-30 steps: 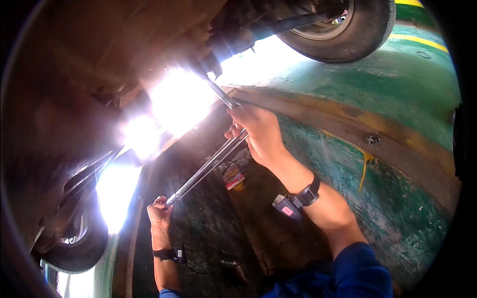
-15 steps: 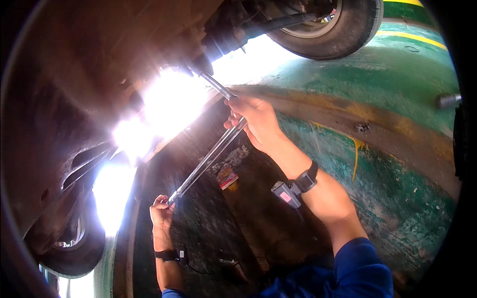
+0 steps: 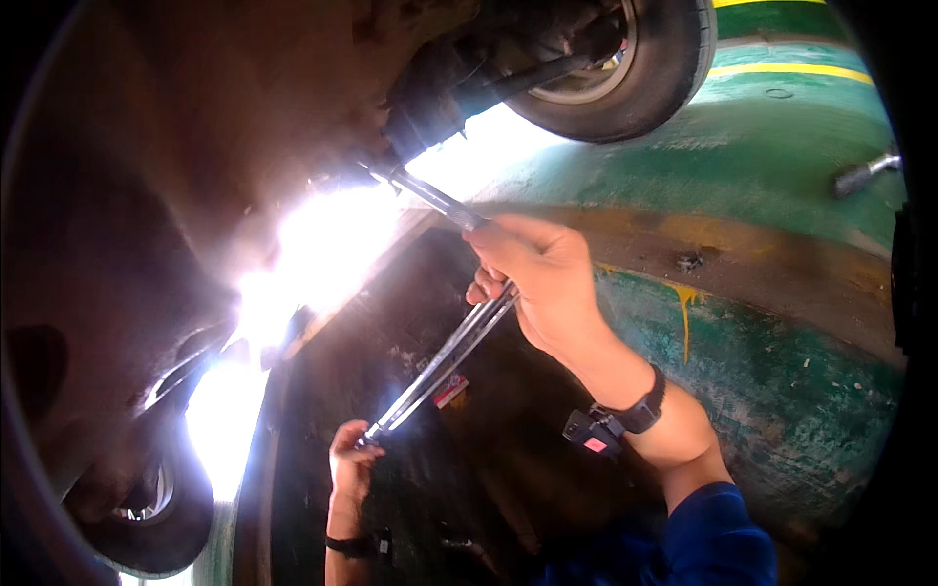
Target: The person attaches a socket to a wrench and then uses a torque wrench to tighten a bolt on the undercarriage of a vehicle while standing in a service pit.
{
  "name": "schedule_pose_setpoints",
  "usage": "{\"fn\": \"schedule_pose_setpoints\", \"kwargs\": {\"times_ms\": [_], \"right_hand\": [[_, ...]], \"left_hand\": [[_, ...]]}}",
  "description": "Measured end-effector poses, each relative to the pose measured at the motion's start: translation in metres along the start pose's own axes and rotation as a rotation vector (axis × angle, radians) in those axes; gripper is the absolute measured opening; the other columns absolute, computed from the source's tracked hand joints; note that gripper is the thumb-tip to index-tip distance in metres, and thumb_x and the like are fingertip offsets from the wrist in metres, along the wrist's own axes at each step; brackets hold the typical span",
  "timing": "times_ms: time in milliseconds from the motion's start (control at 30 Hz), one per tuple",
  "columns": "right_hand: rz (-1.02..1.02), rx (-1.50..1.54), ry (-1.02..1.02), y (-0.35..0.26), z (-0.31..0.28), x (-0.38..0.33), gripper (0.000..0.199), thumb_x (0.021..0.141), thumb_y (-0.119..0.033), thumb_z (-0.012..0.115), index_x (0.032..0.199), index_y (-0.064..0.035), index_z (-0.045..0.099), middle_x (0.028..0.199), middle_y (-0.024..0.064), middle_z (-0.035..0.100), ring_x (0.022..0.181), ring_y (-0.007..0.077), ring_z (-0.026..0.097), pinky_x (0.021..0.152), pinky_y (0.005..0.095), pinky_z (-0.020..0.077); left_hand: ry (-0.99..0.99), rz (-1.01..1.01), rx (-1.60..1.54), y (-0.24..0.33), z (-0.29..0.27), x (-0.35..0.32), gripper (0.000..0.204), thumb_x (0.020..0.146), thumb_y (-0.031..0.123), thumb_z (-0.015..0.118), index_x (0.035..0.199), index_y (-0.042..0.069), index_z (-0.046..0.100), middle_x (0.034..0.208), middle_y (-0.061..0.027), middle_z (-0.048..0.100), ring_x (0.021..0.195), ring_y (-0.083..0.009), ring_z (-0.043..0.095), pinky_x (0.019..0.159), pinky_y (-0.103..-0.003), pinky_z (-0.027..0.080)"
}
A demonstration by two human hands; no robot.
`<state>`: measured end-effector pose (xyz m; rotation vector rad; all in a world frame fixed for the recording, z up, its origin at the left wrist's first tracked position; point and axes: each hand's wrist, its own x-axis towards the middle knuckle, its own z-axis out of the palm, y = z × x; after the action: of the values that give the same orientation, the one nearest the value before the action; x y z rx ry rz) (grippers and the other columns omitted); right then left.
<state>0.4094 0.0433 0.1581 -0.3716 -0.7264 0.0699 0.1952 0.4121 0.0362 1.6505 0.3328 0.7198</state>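
Observation:
My right hand is closed round a shiny metal bar, which slants up and left from my fist toward the car's underside. Glare blurs the bar's far end, so whether it touches anything there I cannot tell. Two slim chrome rods run close together from beneath the same hand, down and left. Their lower end sits in the fingers of my left hand. Whether bar and rods are one tool is hidden in my right fist.
Overhead are a near tyre at upper right and another tyre at lower left. A brown pit edge borders the green floor. A dark-headed metal tool lies far right. Down in the pit is a small red-and-white packet.
Both hands, with the bar and rods, have shifted down and right in the picture. The view has shifted too: the upper tyre appears lower and further left. Both grips stay closed.

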Motion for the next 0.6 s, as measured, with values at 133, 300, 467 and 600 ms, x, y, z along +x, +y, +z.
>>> {"fn": "schedule_pose_setpoints", "kwargs": {"times_ms": [133,300,467,600], "right_hand": [[-0.095,-0.201,0.043,-0.055,0.008,-0.005,0.026,0.088,-0.013,0.072,0.097,0.0113,0.069,0.066,0.0031,0.058,0.055,0.0084,0.055,0.054,0.0282,0.0554],[-0.238,-0.303,0.094,-0.118,0.026,-0.030,0.026,0.086,-0.013,0.074,0.094,0.0113,0.068,0.064,0.0035,0.058,0.054,0.0090,0.055,0.052,0.0272,0.0534],[-0.250,-0.292,0.189,-0.148,0.021,-0.079,0.022,0.086,-0.011,0.075,0.094,0.0080,0.069,0.064,0.0022,0.058,0.052,0.0082,0.053,0.047,0.0245,0.0458],[-0.153,-0.597,0.251,-0.152,0.012,-0.128,0.020,0.086,-0.012,0.077,0.097,0.0033,0.071,0.075,0.0042,0.068,0.055,0.0067,0.059,0.051,0.0238,0.0472]], "left_hand": [[-0.183,0.071,0.207,-0.007,0.063,-0.021,0.028,0.079,-0.005,0.075,0.102,0.005,0.064,0.084,-0.0007,0.063,0.070,-0.0109,0.059,0.058,-0.024,0.047],[-0.427,0.088,0.285,-0.008,0.134,-0.031,0.020,0.086,0.013,0.081,0.095,0.005,0.064,0.075,0.0053,0.057,0.064,-0.0036,0.052,0.059,-0.021,0.043],[-0.793,0.050,0.171,-0.001,0.154,-0.022,0.048,0.092,0.013,0.075,0.133,0.001,0.054,0.131,-0.0079,0.058,0.122,-0.0163,0.054,0.097,-0.031,0.048],[-0.400,0.730,0.258,0.074,0.191,-0.052,0.056,0.087,0.026,0.078,0.132,0.001,0.055,0.131,-0.0112,0.057,0.120,-0.0235,0.055,0.099,-0.034,0.045]]}}
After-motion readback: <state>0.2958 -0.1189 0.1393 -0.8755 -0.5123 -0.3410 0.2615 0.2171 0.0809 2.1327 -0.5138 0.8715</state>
